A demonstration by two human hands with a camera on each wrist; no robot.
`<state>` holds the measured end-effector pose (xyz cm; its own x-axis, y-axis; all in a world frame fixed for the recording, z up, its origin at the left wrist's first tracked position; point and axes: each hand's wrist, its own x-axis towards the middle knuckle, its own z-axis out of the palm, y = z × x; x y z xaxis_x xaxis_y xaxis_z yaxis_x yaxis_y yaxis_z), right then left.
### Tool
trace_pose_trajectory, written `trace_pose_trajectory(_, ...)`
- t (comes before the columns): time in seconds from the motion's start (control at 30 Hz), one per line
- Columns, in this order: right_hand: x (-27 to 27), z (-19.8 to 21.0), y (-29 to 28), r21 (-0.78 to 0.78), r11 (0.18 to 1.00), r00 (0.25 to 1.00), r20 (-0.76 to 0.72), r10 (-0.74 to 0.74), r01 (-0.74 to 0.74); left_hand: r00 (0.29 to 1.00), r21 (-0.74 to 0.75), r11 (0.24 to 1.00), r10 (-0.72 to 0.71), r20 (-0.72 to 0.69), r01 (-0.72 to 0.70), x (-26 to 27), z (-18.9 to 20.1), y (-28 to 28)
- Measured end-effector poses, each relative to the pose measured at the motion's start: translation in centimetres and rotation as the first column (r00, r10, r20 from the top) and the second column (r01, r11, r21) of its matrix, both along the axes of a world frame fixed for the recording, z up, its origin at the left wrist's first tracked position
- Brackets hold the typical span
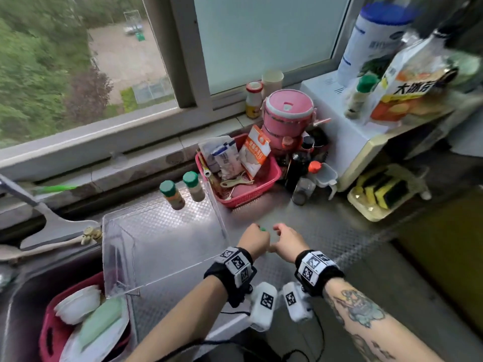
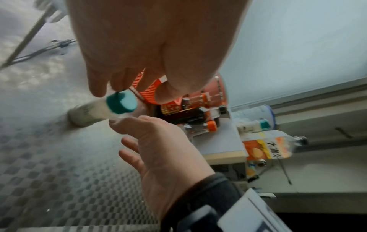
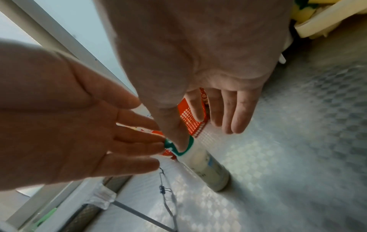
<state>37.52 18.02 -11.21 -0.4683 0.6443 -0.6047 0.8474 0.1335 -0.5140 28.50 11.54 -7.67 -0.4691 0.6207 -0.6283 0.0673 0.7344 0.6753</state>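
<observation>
A small white spice bottle with a green cap stands on the patterned steel counter. In the head view only a bit of the cap shows between my two hands. My left hand reaches in with straight fingers, and its fingertips touch the cap. My right hand has its thumb laid on the cap and its other fingers straight and clear of the bottle. In the head view the left hand and right hand are close together.
A clear plastic bin sits just left of my hands, with two green-capped spice jars behind it. A red basket, dark sauce bottles and a microwave crowd the back. A sponge tray sits right; the sink's red tub sits left.
</observation>
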Motion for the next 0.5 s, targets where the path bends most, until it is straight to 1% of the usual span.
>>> trace_pose_trajectory(0.1, -0.1, -1.3, 0.6, -0.044, 0.999, 1.0, 0.005, 0.003, -0.003, 0.996, -0.01, 0.996, 0.089, 0.008, -0.088, -0.3, -1.5, 0.7)
trace_pose_trajectory(0.23, -0.9, -2.9, 0.9, -0.096, 0.995, 0.999, -0.049, -0.019, 0.014, 0.991, -0.051, 0.991, 0.125, 0.049, -0.123, -0.6, -2.2, 0.8)
trace_pose_trajectory(0.33, -1.3, -5.3, 1.2, -0.082, 0.997, 0.996, -0.093, -0.015, 0.007, 0.985, -0.014, 0.988, 0.153, 0.082, -0.152, -0.5, -2.8, 0.8)
trace_pose_trajectory(0.43, -1.5, -4.8, 0.8, -0.065, 0.998, 0.992, -0.118, -0.033, 0.025, 0.979, -0.005, 0.983, 0.181, 0.092, -0.182, -0.4, -3.4, 0.7)
trace_pose_trajectory(0.5, -1.5, -4.3, 0.6, -0.065, 0.998, 0.993, -0.119, -0.026, 0.019, 0.972, 0.005, 0.979, 0.2, 0.125, -0.202, -0.4, -3.3, 0.5)
